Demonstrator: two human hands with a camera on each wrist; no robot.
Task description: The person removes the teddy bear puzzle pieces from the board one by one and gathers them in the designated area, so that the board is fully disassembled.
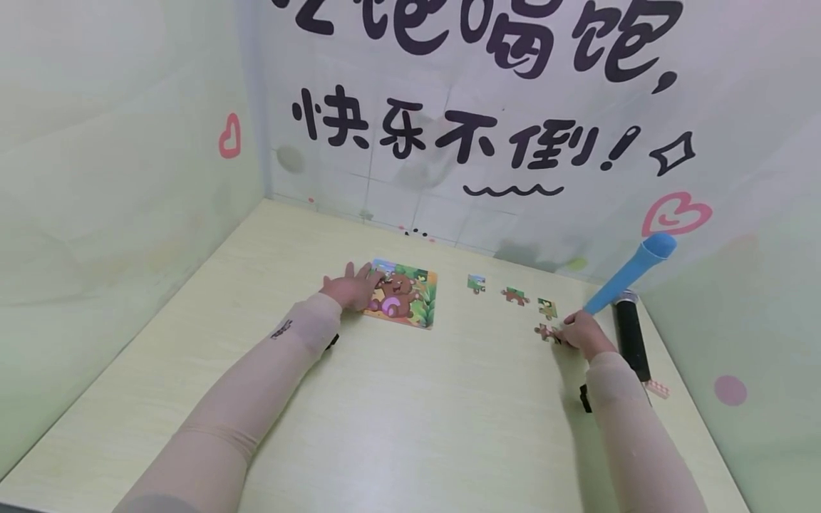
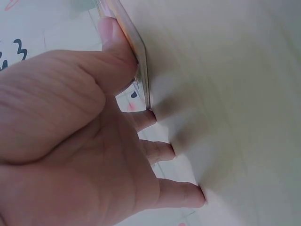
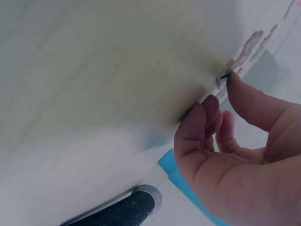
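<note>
In the head view my left hand (image 1: 354, 288) rests on the left side of a bear jigsaw puzzle (image 1: 420, 299). Seen from the left wrist, the thumb lies along the puzzle's edge (image 2: 143, 70), and the other fingers (image 2: 181, 194) reach down to the tabletop. My right hand (image 1: 582, 333) is low at the table's right, pinching the end of a brown jigsaw piece (image 1: 545, 331). In the right wrist view the thumb is against the piece (image 3: 225, 79), with the curled fingers (image 3: 193, 125) close beside it. Three loose pieces lie near: one green and yellow (image 1: 546, 308), one brown and green (image 1: 515, 296), one blue and green (image 1: 476, 283).
Behind my right hand is a long blue flared object (image 1: 625, 278). A black microphone (image 1: 631, 338) with a silver mesh head lies beside it, and a small pink-and-white block (image 1: 657, 388) sits near its lower end. Printed wall sheets enclose the pale table (image 1: 410, 420).
</note>
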